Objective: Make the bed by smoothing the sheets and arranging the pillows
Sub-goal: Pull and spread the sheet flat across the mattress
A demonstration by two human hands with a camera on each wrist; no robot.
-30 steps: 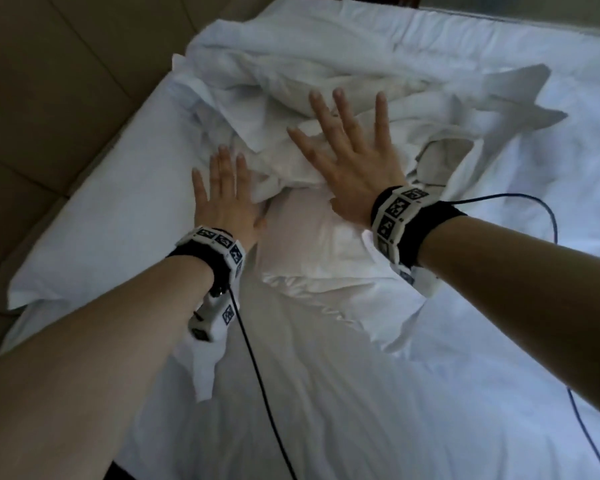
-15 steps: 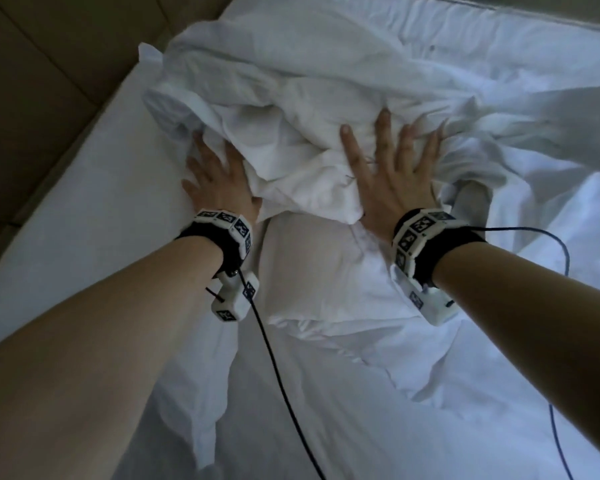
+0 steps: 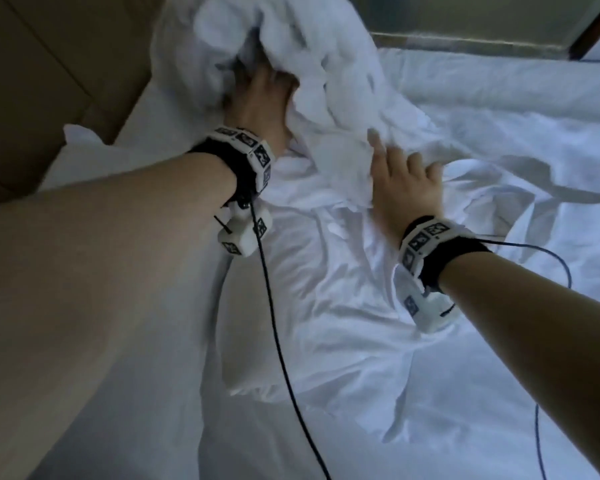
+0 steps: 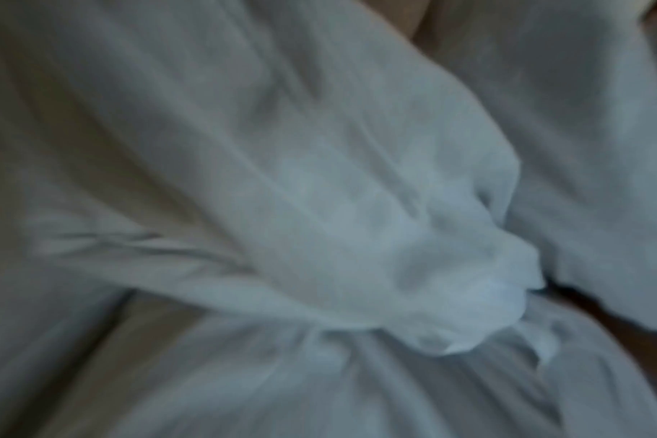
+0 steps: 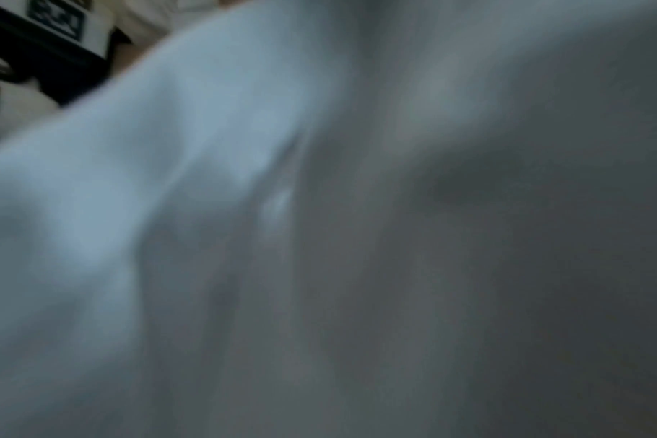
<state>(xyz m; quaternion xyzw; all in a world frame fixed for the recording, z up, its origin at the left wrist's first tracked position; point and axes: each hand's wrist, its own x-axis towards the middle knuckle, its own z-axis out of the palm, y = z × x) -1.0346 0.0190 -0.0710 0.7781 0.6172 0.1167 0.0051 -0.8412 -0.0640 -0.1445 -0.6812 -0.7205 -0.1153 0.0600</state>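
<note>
Nearest the camera, both bare forearms reach out over the bed [image 3: 499, 427], whose white fitted surface is creased. A white pillow [image 3: 326, 306] lies flat on the bed between the two wrists, its near corner pointing back toward the person. A black cable [image 3: 274, 323] runs from the left wrist band down across the pillow. Just past the pillow, the right hand [image 3: 404, 188] lies on the rumpled white sheet [image 3: 343, 109] with its index finger stretched out and the other fingers bending into the cloth; whether they actually pinch it I cannot tell. Farther out, the left hand [image 3: 260, 98] is pushed up into the bunched part of the sheet, and its fingers are buried in folds, so its grip cannot be made out. Both wrist views show only blurred white cloth. Beyond, tan wall panels [image 3: 49, 81] border the bed's left side.
</note>
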